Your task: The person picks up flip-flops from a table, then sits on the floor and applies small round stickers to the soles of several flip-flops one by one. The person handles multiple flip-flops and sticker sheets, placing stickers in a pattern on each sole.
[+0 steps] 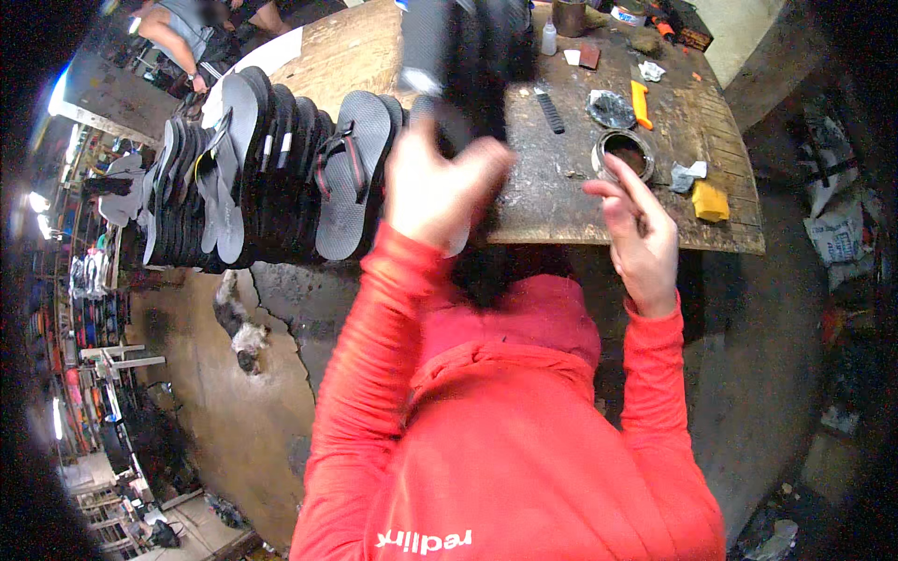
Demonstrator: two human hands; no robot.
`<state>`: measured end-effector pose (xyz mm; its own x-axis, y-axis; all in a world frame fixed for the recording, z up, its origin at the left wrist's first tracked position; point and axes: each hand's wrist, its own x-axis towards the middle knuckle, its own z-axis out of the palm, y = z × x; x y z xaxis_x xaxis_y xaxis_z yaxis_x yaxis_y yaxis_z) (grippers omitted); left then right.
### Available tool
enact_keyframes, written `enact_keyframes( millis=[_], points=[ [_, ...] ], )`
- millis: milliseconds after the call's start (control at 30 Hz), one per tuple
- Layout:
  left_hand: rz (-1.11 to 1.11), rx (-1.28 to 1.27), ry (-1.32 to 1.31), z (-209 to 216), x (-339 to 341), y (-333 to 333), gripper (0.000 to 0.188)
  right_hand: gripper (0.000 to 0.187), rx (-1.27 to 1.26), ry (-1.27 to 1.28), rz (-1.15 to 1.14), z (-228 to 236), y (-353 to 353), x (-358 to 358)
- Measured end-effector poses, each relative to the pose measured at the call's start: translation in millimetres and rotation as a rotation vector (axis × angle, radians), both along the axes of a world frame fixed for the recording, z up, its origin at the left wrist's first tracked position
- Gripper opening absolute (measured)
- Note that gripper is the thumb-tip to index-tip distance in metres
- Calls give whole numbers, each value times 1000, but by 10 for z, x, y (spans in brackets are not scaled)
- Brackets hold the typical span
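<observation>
My left hand (435, 182) is smeared by motion in front of a blurred dark stack of flip-flops (468, 65) at the table's near edge. Whether its fingers grip a sole does not show. Just left of it stands a grey flip-flop (355, 168) with a dark, red-edged strap, at the end of a long row of upright black and grey flip-flops (245, 168). My right hand (645, 238) is over the table's front edge, fingers apart and nothing visible in them. Its fingertips are by a round open tin (622, 154).
The worn wooden table (552, 210) also bears an orange-handled tool (641, 105), a dark shallow dish (611, 109), a yellow block (710, 201), a black ridged strip (549, 111) and a small bottle (549, 38). A cat (241, 323) is on the floor at left. Another person (178, 37) is at far left.
</observation>
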<state>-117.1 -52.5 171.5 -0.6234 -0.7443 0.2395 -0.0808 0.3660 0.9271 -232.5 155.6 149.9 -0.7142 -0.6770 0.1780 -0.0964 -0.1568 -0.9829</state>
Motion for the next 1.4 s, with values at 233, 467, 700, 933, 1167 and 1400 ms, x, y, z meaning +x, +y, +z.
enact_keyframes(
  millis=[233, 467, 700, 933, 1167, 1400],
  points=[
    [203, 70, -392, -1128, -414, 974, 98, 85, 339, 342, 46, -685, -419, -266],
    [146, -71, -211, -1805, 55, 1067, 91, 35, 374, -63, -71, -1226, -525, -247],
    [39, 14, -174, -1738, 175, 816, 64, 40, 306, -167, -111, -1217, -722, -158],
    [-176, -167, -348, -777, 877, 751, 32, 42, 402, -215, -72, -1161, -358, -311],
    [5, 261, 499, 163, 295, -776, 24, 18, 283, 765, -359, -1410, -425, -529],
    [262, 845, 348, -127, -1253, -2830, 41, 23, 359, 660, -431, -1460, -451, -470]
  ],
)
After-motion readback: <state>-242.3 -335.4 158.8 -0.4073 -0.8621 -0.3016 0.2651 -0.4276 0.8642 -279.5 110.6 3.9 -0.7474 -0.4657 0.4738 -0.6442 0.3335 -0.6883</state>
